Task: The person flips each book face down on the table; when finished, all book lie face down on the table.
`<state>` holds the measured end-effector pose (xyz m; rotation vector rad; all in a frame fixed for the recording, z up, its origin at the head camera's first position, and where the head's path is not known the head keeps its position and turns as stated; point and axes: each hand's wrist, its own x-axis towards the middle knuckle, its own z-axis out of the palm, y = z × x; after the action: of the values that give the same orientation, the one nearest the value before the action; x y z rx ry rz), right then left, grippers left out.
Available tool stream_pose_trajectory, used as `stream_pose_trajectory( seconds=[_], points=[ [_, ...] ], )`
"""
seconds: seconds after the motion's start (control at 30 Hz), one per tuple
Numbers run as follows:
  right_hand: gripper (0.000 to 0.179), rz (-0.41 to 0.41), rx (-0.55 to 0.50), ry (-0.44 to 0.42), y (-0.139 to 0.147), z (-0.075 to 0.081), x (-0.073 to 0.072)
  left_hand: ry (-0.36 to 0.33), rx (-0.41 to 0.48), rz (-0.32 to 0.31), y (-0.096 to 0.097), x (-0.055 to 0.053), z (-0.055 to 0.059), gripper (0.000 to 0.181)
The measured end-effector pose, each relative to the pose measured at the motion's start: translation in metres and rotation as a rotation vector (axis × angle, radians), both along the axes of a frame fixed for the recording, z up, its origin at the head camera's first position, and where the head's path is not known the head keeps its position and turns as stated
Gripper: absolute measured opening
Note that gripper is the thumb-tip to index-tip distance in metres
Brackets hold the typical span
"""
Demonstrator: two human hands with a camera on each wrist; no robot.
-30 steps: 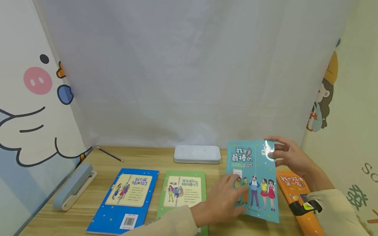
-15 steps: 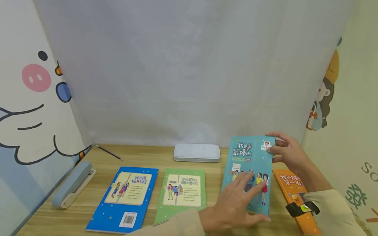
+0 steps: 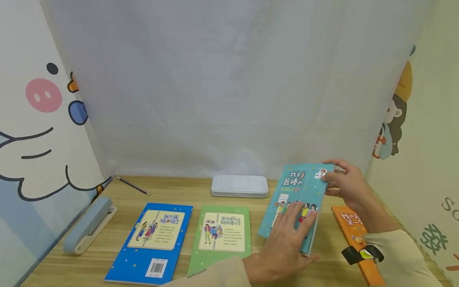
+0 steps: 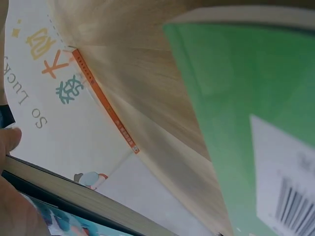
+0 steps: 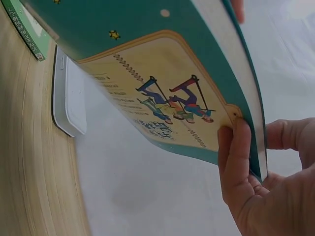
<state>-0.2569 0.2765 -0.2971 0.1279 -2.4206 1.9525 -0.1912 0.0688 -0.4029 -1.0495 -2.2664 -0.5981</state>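
A teal book [image 3: 299, 189] is tilted above the wooden table, its front cover towards the head camera. My right hand [image 3: 346, 181] pinches its upper right corner, thumb on the front cover and fingers behind. The right wrist view shows the book's back cover [image 5: 167, 93] and page edges, with fingers [image 5: 236, 152] against that cover. My left hand [image 3: 283, 241] rests spread fingers on the lower front cover; the thumb sticks out past the bottom corner. In the left wrist view the left thumb [image 4: 11, 139] appears apart from the page edge.
A green book [image 3: 224, 231] and a blue book [image 3: 150, 243] lie to the left. The orange book [image 3: 358, 239] lies right, partly under the right forearm. A stapler [image 3: 89, 225], pencil [image 3: 133, 185] and pale pencil case [image 3: 239, 186] are farther off, before a curtain [image 3: 222, 99].
The teal book has tilted, its bottom swinging left and its top slightly rising. My left hand has slid over its lower cover. The right hand keeps hold of the corner.
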Motion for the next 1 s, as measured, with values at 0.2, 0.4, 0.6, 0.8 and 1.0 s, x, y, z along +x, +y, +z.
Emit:
stream_pose_trajectory(
  seconds=[0.2,0.4,0.6,0.8,1.0],
  points=[
    [0.036,-0.023,0.013,0.004,-0.002,0.001,0.0,0.044,0.054,-0.011,-0.006,-0.003,0.002,0.072],
    [0.04,-0.03,0.041,0.01,-0.004,0.003,0.0,-0.056,0.151,-0.106,-0.013,-0.006,0.006,0.06],
    [0.048,-0.036,0.072,0.028,-0.005,0.004,0.001,-0.265,0.338,-0.215,-0.016,-0.008,0.011,0.053],
    [0.053,-0.037,0.137,0.033,-0.006,0.002,0.002,-0.314,0.387,-0.22,-0.019,-0.01,0.013,0.054],
    [0.055,-0.025,0.18,0.038,-0.009,0.0,0.001,-0.404,0.395,-0.232,-0.022,-0.012,0.017,0.052]
  ],
)
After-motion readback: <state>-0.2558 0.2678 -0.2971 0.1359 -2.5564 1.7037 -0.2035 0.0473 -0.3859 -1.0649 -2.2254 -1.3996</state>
